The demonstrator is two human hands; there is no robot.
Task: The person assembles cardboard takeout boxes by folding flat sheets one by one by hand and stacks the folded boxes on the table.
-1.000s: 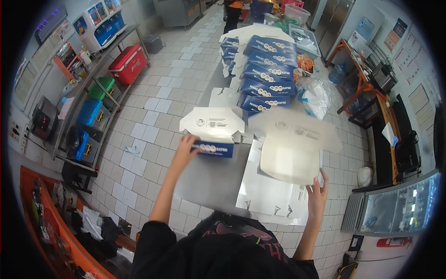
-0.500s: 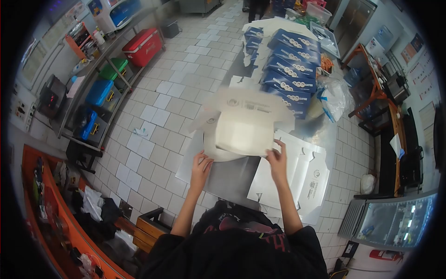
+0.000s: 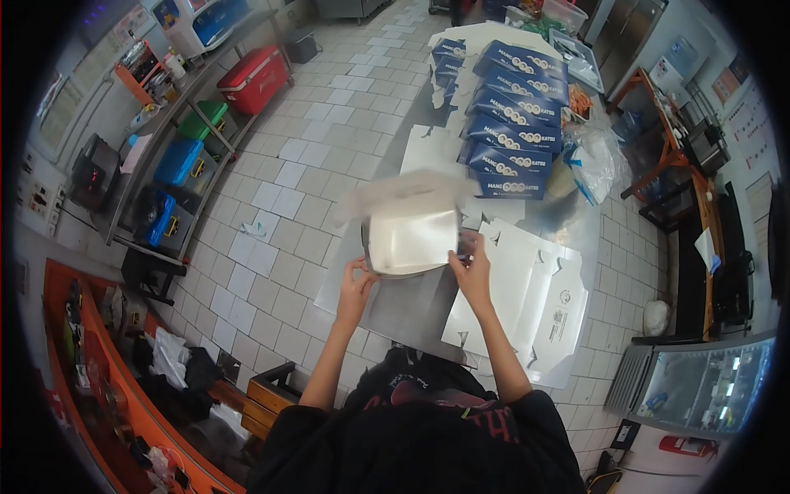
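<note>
A partly folded cardboard food box [image 3: 411, 243] is before me above the near part of the steel table [image 3: 403, 309], its pale inside facing up and its far flap blurred by motion. My left hand [image 3: 355, 284] is closed at the box's near left corner, fingertips on the edge. At the near right corner my right hand [image 3: 471, 265] pinches the side wall, with some fingers hidden behind it. Flat unfolded box blanks [image 3: 527, 288] lie on the table beside my right forearm, printed flap outward.
Stacked blue printed boxes [image 3: 514, 140] stand farther along the table. A clear plastic bag [image 3: 597, 160] lies to their right. On the left are a metal shelf with coloured bins [image 3: 177, 163] and a red cooler [image 3: 253, 78]. A glass-front fridge [image 3: 699, 387] is at lower right.
The box's sides have come up, making its base narrower and tray-shaped. My right hand has moved left with its corner. The far flap has shifted left.
</note>
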